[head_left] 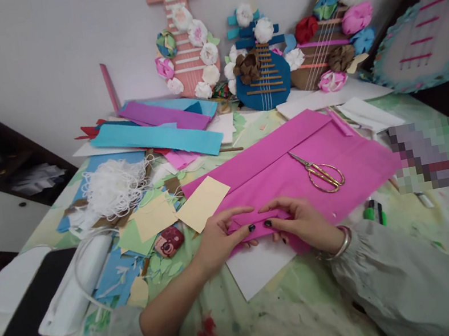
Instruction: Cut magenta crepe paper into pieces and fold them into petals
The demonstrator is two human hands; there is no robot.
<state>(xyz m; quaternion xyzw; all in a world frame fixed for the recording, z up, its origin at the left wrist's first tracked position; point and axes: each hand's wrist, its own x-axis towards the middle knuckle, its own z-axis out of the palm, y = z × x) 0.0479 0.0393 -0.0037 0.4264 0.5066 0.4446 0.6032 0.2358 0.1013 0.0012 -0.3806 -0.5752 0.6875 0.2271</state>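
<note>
Between my two hands is a folded strip of pink paper, held by both ends just above the table. My left hand pinches its left end, thumb on top and fingers behind. At the other end my right hand grips it the same way. Beneath lies a large pink paper sheet, with gold-handled scissors resting on it. A white sheet shows under my hands. Left of them lies a cream paper piece.
White string is heaped at the left, near a phone and a white power strip. Coloured paper sheets pile up at the back. Several flower-covered paper instruments, one a blue lute, lean on the wall.
</note>
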